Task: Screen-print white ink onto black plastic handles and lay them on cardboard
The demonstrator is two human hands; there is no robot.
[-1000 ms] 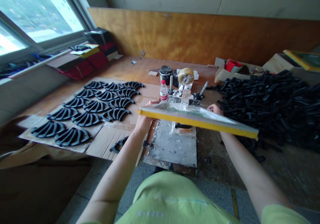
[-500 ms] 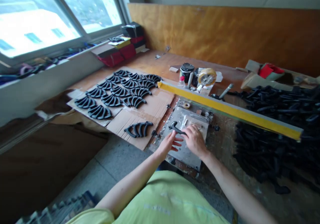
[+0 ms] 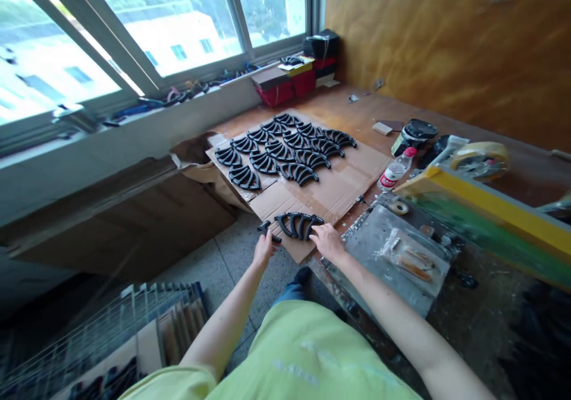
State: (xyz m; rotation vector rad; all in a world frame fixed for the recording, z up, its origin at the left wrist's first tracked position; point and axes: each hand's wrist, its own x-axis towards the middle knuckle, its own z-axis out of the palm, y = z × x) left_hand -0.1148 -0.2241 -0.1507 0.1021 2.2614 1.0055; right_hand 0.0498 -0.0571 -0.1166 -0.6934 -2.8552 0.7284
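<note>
Though in left grip [image 3: 264, 249], black piece [image 3: 264, 227] partly outside

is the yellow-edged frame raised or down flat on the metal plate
Raised: the yellow-edged frame slants up with its green face showing, and the metal plate lies uncovered to its left in the view.

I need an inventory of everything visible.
table: one, brown, centre
cardboard: uncounted, brown, on table
fans: over ten, black, on cardboard
near fan: one, black, cardboard's near end
loose piece: one, black, beside near fan
metal plate: one, grey, right of cardboard
bottle: one, clear, behind plate
tub: one, black lid, behind bottle
tape roll: one, yellowish, right of tub
frame: one, yellow edge, right
window: one, grey, left
rack: one, grey, lower left
backboard: one, brown, back
left hand: one, fingers on loose piece
right hand: one, at near fan
</note>
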